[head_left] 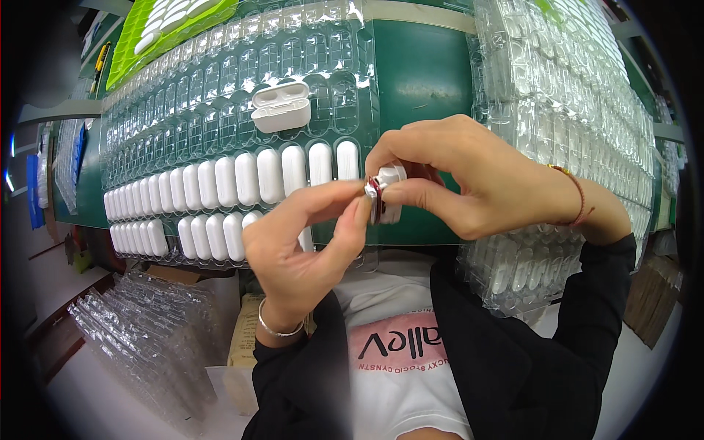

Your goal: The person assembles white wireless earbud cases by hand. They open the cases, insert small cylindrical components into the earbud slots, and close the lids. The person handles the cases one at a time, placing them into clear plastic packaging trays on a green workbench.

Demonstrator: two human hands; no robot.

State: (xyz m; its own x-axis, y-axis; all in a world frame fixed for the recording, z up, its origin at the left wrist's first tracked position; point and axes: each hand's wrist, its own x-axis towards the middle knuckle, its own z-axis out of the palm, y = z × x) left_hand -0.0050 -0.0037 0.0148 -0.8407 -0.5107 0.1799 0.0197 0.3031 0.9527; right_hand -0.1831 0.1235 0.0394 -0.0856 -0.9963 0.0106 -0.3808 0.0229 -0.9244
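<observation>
In front of my chest, my right hand [469, 176] grips a small white plastic part [392, 174] with a dark red strip along its left side. It looks like the inside piece of an earbud case, though my fingers cover much of it. My left hand [297, 242] is closed in a pinch at the left end of this part, where a shiny silvery bit shows between thumb and forefinger. Beyond my hands, an open white earbud case [284, 117] with two hollows rests on a clear plastic tray [323, 62]. Rows of white rounded cases [268, 176] fill the tray's nearer pockets.
Stacked clear plastic trays [557, 110] take up the right side of the green table [425, 81]. At the far left, a lime-green tray [128, 55] carries white pieces. More clear trays [147, 345] stand below the table at left, beside a cardboard box [246, 334].
</observation>
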